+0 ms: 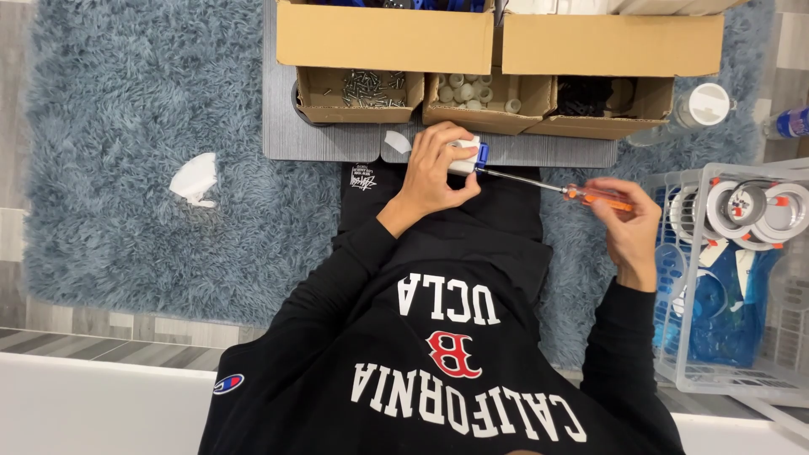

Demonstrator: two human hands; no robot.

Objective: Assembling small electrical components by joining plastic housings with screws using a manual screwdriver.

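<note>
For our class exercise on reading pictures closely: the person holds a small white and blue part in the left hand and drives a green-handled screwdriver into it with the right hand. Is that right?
Not quite: the screwdriver has an orange handle, not green, as the head view shows. The rest stands: the left hand holds the small white and blue part, and the right hand grips the screwdriver, whose tip meets the part.

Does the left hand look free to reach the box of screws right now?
Probably not at once: the left hand is gripping a small white part against the screwdriver. The screw box lies open just beyond, with nothing between.
</note>
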